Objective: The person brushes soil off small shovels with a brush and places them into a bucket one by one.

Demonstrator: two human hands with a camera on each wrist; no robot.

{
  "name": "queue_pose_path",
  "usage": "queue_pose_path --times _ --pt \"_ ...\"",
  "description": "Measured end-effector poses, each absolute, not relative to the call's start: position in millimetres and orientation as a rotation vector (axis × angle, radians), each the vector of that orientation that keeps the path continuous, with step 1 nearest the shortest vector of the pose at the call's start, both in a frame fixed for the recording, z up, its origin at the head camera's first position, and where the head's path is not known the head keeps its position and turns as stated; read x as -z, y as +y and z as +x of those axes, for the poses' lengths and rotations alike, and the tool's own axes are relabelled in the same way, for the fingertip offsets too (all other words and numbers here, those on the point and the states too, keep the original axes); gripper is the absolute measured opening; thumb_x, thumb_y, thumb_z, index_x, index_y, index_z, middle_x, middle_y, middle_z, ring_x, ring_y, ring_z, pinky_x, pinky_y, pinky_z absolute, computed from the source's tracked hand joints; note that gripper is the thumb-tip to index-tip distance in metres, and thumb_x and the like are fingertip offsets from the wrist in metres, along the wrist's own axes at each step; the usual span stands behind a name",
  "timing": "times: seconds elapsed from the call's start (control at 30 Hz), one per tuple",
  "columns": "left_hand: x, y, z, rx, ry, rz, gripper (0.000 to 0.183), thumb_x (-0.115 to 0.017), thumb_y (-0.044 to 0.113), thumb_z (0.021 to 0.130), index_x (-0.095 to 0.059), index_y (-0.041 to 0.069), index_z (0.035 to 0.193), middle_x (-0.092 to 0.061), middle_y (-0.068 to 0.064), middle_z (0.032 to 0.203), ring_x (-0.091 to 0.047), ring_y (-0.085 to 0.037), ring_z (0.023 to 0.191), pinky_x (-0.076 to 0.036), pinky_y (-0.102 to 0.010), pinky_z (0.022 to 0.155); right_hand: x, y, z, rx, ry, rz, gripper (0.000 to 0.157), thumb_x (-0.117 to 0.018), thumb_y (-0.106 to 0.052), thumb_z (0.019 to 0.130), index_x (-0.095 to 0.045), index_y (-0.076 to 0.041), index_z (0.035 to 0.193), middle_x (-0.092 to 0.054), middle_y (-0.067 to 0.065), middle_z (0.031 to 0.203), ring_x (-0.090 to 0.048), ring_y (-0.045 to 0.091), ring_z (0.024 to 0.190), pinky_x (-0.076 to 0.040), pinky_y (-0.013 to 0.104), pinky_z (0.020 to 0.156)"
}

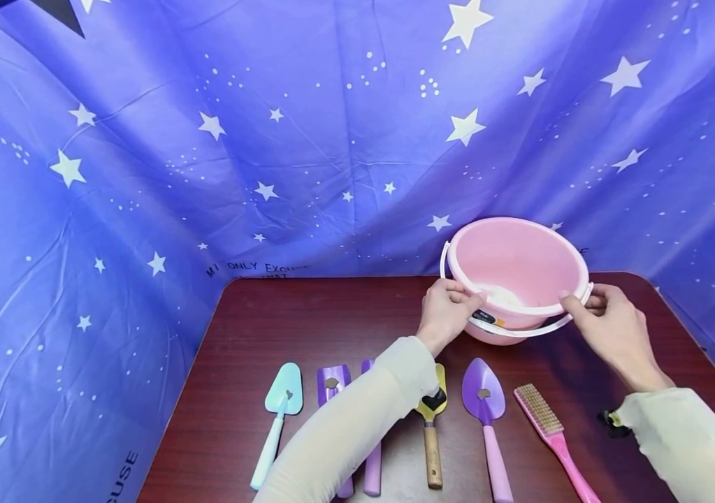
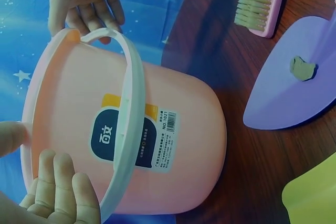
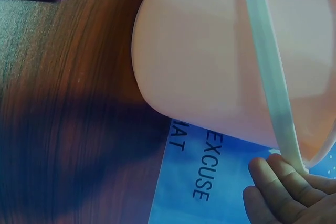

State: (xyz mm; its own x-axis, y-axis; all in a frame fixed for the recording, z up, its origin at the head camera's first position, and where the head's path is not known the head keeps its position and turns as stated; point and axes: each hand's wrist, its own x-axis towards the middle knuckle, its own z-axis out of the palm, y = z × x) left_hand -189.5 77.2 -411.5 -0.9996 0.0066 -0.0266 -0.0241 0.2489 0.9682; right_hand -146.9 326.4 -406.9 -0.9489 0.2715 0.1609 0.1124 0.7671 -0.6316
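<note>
- The left hand (image 1: 448,314) pinches the near-left rim of a round, pale pink plastic bucket (image 1: 511,244), thumb on the rim and fingers outside.
- The right hand (image 1: 615,328) grips the rim at the bucket's right side, thumb on top, fingers by the end of a white curved handle (image 2: 135,93).
- The bucket is at the far part of a dark red wood-grain table (image 1: 307,314); its handle hangs down the near side, across a dark printed label (image 2: 105,135).
- Nearer the person than the bucket lie a purple pointed trowel (image 1: 486,412) and a pink brush with tan bristles (image 1: 546,419).
- Left of those, still nearer than the bucket: a yellow-headed tool with wooden handle (image 1: 432,447), two purple tools (image 1: 334,395) partly behind a pale sleeve (image 1: 357,419), and a teal trowel (image 1: 284,391).
- Behind the bucket hangs a blue star-patterned curtain (image 1: 319,140).
</note>
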Motion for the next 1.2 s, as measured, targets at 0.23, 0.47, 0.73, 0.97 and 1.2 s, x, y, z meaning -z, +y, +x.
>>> queue_pose_path --times 0.23,0.47,0.73,0.97,1.2 --pt "412.1 68.2 -190.0 -1.915 2.450 -0.007 0.028 -0.080 0.030 0.076 -0.061 0.014 0.089 -0.063 0.009 0.068 -0.055 -0.002 0.074 -0.047 -0.021 0.061 406.6 319.2 -149.4 -0.954 -2.726 -0.300 0.067 -0.058 -0.051 0.088 -0.049 0.000 0.131 -0.063 0.018 0.107 -0.040 -0.016 0.073 -0.034 0.029 0.070" --pt "411.1 58.7 -189.4 -1.932 2.459 -0.001 0.028 -0.080 0.028 0.076 -0.063 0.012 0.090 -0.063 0.008 0.068 -0.056 -0.003 0.070 -0.046 -0.021 0.060 405.3 309.8 -150.9 -0.961 -2.723 -0.286 0.066 -0.059 -0.051 0.088 -0.049 -0.001 0.130 -0.064 0.018 0.106 -0.041 -0.016 0.072 -0.034 0.029 0.070" --pt "410.8 47.2 -189.0 -1.966 2.439 -0.013 0.026 -0.080 0.024 0.076 -0.063 0.011 0.091 -0.063 0.008 0.068 -0.057 -0.002 0.064 -0.046 -0.021 0.057 404.5 297.9 -153.8 -0.971 -2.717 -0.258 0.064 -0.059 -0.050 0.088 -0.050 -0.001 0.128 -0.064 0.017 0.104 -0.042 -0.014 0.073 -0.035 0.029 0.070" --pt "412.2 36.4 -187.8 -1.986 2.427 -0.031 0.025 -0.080 0.024 0.076 -0.063 0.012 0.091 -0.063 0.007 0.069 -0.058 -0.003 0.065 -0.046 -0.022 0.058 405.2 287.1 -156.3 -0.981 -2.716 -0.247 0.065 -0.058 -0.052 0.088 -0.050 -0.001 0.128 -0.064 0.015 0.104 -0.044 -0.012 0.074 -0.035 0.030 0.071" --pt "413.5 26.2 -185.4 -2.000 2.420 -0.045 0.025 -0.079 0.024 0.077 -0.063 0.013 0.092 -0.064 0.007 0.069 -0.058 -0.005 0.065 -0.045 -0.023 0.057 406.1 277.9 -157.6 -0.972 -2.729 -0.235 0.064 -0.058 -0.052 0.088 -0.049 -0.002 0.128 -0.064 0.014 0.105 -0.048 -0.003 0.079 -0.035 0.034 0.073"
